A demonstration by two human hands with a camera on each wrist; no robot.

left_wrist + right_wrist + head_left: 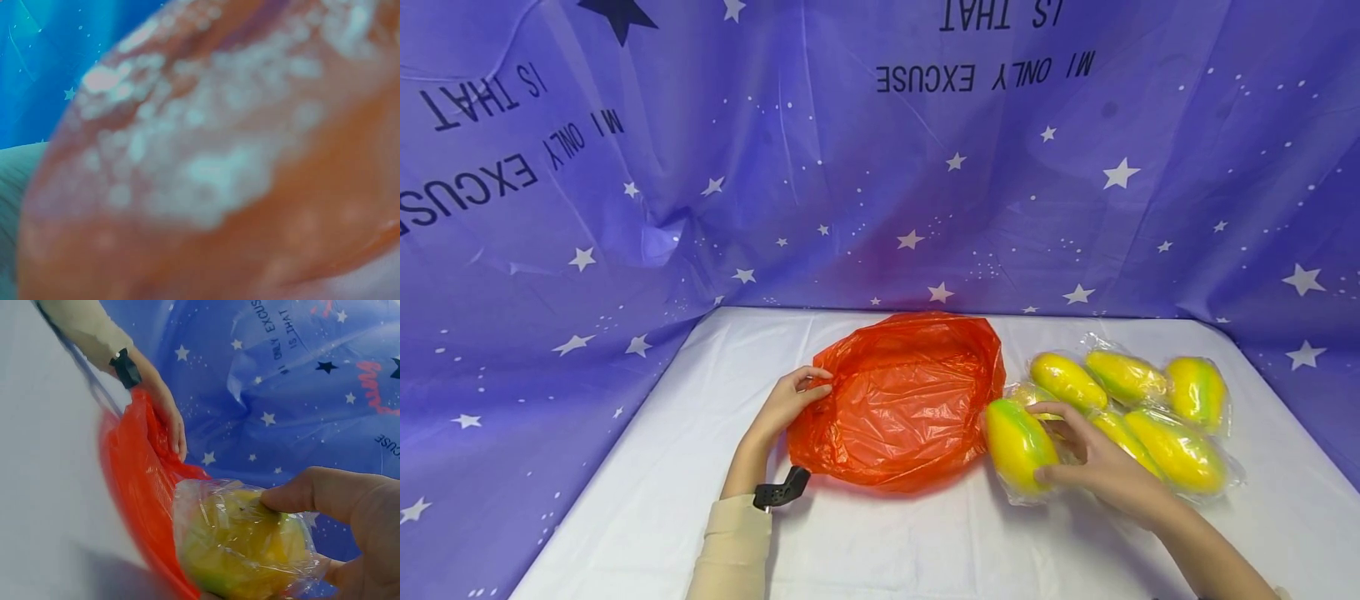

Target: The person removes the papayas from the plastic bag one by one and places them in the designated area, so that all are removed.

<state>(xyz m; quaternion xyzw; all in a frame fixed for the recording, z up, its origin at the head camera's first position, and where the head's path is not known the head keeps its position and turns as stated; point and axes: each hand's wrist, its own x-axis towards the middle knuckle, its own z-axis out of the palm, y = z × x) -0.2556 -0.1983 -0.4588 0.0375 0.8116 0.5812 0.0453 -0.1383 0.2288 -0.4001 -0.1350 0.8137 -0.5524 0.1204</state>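
A red plastic bag [902,417] lies on the table with its mouth spread wide. My left hand [792,404] holds the bag's left rim between thumb and fingers; the right wrist view also shows that hand [164,412] on the rim. Beside the bag's right edge, my right hand [1097,467] grips a yellow-green mango [1019,448] in clear wrapping. The right wrist view shows the thumb pressed on this wrapped mango [244,544]. Blurred red plastic [187,187] fills most of the left wrist view, hiding the left fingers there.
Several more wrapped mangoes [1180,454] lie grouped on the right side of the white-covered table [880,550]. A purple star-printed cloth [850,183] hangs behind and along the sides. A black wrist mount [782,489] sits on the left wrist.
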